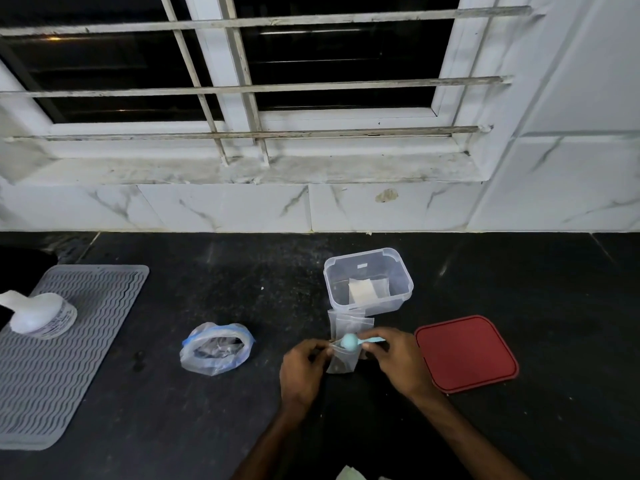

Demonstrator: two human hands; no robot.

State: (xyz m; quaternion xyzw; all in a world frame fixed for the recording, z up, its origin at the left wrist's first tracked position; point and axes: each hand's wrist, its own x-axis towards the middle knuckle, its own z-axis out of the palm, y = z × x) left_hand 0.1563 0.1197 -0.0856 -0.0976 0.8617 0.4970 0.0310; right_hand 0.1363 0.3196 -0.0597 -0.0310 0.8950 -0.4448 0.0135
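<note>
A small clear zip bag [341,361] with dark contents stands on the black counter [242,278] in the head view. My left hand [302,367] pinches the bag's left top edge. My right hand [398,358] holds a light blue spoon [350,341] by its handle, the bowl turned over the bag's mouth. More empty small zip bags [349,322] lie just behind. A larger clear bag [216,348] with a blue rim and dark contents sits open to the left.
A clear plastic container [401,271] holding a white packet stands behind the bags. Its red lid [465,353] lies at the right. A grey ribbed mat [86,341] at the left carries a white pump bottle [40,315]. Tiled wall and barred window behind.
</note>
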